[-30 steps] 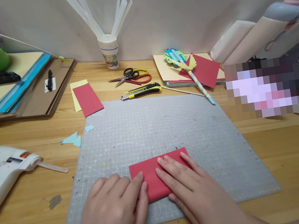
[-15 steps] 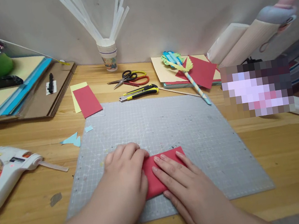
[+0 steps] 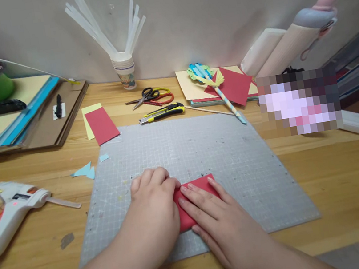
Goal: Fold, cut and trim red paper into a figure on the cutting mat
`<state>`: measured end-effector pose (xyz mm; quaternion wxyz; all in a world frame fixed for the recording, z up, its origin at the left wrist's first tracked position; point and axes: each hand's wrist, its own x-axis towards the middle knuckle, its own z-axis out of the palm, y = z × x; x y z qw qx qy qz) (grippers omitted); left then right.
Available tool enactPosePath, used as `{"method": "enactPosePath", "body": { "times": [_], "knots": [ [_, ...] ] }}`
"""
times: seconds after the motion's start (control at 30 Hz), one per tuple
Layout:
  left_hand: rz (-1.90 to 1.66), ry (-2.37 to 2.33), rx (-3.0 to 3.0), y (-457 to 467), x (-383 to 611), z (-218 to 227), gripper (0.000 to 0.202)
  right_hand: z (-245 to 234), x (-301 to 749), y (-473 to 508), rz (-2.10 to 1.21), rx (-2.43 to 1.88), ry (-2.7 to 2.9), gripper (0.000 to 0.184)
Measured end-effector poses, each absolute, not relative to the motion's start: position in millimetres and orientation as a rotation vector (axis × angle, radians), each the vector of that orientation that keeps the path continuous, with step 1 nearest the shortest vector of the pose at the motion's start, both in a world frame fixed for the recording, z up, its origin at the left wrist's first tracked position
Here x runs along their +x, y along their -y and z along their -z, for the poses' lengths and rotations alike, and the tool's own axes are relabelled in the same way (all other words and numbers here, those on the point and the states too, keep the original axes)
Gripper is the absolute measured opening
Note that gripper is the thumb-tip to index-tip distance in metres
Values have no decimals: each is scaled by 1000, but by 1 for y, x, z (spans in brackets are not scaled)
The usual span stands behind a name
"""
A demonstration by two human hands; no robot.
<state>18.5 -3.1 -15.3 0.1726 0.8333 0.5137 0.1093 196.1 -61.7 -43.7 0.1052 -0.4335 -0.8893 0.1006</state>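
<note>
A folded red paper (image 3: 196, 186) lies on the grey cutting mat (image 3: 202, 149) near its front edge. My left hand (image 3: 155, 208) covers the paper's left half, with fingers curled and knuckles up, pressing on it. Flat on the paper's right half lies my right hand (image 3: 217, 218), fingers stretched out and together. Only a small strip of red shows between and above the hands.
A white glue gun (image 3: 11, 209) lies at the left. Blue paper scraps (image 3: 85, 170), a red card on a yellow one (image 3: 101, 124), scissors (image 3: 150, 96), a yellow utility knife (image 3: 162, 112), a cup of glue sticks (image 3: 124, 70) and paper crafts (image 3: 222, 84) stand behind the mat. Stacked cardboard (image 3: 44, 114) fills the far left.
My left hand has slid up and right onto the red paper, covering its left half. The right hand has stayed flat on it.
</note>
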Motion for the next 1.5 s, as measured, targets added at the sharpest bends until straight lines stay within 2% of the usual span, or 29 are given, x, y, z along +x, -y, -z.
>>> {"method": "enactPosePath", "body": {
  "times": [0.5,0.73,0.97,1.17,1.33,1.5],
  "knots": [
    [-254,-1431,2326,-1,18,13,38,43,198,61,-353,-1280,2616,51],
    [-355,-1408,2320,-11,13,23,14,34,196,63,-478,-1349,2430,46],
    [-368,-1265,2437,-24,8,25,12,21,192,60,-673,-1446,2266,40],
    [-353,-994,2606,-19,3,22,25,6,195,42,-762,-1507,2207,15],
    [-250,-914,2751,-20,-4,23,31,4,197,27,-756,-1439,2218,15],
    [-224,-980,2724,-20,-9,29,41,10,193,52,-527,-1450,2173,17]
  ]
}}
